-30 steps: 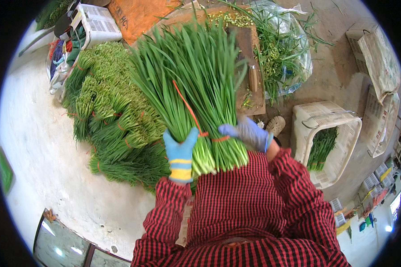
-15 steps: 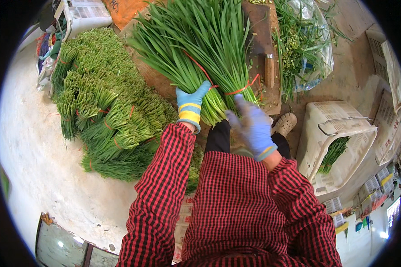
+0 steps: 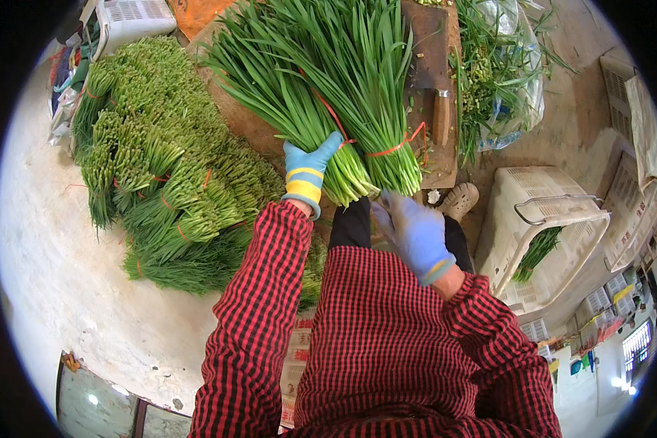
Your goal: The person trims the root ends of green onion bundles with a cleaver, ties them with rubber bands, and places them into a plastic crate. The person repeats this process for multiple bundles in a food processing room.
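Note:
Two bundles of garlic chives lie side by side, leaves pointing away from me and cut stem ends toward me. My left hand [image 3: 306,171], in a blue and yellow glove, grips the left bundle of garlic chives [image 3: 343,175] near its stem ends. A red tie runs along that bundle. The right bundle of garlic chives [image 3: 398,168] has a red band [image 3: 390,151] around its stems. Just below its cut ends is my right hand [image 3: 418,237], in a bluish-purple glove. Its fingers are curled in, slightly blurred; anything between them is hidden.
A large heap of tied chive bundles [image 3: 175,146] lies at the left. A broad-bladed knife [image 3: 442,117] with a wooden handle rests on the wooden board [image 3: 438,171]. Beyond it sits a plastic bag of trimmings [image 3: 529,109]. At right stands a white plastic crate [image 3: 504,197] with chives inside.
My right hand has moved down off the right bundle's band to below its stem ends, its fingers curling in. The left hand keeps its grip. The whole view has shifted slightly.

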Motion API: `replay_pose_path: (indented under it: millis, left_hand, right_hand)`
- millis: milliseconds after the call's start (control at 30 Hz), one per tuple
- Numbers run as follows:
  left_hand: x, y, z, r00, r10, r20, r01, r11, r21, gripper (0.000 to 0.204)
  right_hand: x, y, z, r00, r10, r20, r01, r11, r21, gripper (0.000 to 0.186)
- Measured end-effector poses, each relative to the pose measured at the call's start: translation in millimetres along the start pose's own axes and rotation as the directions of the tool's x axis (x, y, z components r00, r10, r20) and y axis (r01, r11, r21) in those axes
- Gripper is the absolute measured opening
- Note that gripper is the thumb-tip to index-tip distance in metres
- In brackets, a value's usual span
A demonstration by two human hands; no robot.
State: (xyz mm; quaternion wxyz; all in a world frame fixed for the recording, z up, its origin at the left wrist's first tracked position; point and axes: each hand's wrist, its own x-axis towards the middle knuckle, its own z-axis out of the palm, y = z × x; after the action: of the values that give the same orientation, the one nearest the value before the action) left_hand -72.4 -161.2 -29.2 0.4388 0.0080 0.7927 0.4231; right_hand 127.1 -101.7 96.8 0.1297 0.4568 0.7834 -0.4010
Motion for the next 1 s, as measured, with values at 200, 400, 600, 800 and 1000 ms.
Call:
replay_pose_path:
  millis: [200, 400, 600, 800, 1000]
  left_hand:
    - [6, -2, -6, 0.997, -0.026, 0.076, 0.026, 1.000, -0.007, 0.086]
    - [7, -5, -7, 0.996, -0.052, 0.067, 0.055, 0.997, -0.049, 0.090]
    - [9, -3, -4, 0.997, -0.068, 0.029, 0.068, 0.998, -0.001, 0.094]
    - [-4, 15, 6, 0.993, -0.098, -0.067, 0.107, 0.983, 0.149, 0.093]
    - [-5, 19, 13, 0.994, -0.019, -0.107, 0.033, 0.990, 0.140, 0.081]
  right_hand:
    - [53, 8, 24, 0.983, -0.132, 0.126, 0.133, 0.991, -0.003, 0.030]
    - [-42, 49, 0, 0.926, -0.230, 0.300, 0.236, 0.972, 0.016, 0.024]
    - [-96, 123, -97, 0.577, 0.344, 0.741, 0.109, 0.866, -0.488, 0.030]
    - [4, 106, -129, 0.920, 0.098, -0.379, -0.232, 0.916, -0.327, 0.024]
    - [-11, -25, 13, 0.962, 0.247, 0.112, -0.264, 0.950, 0.166, 0.045]
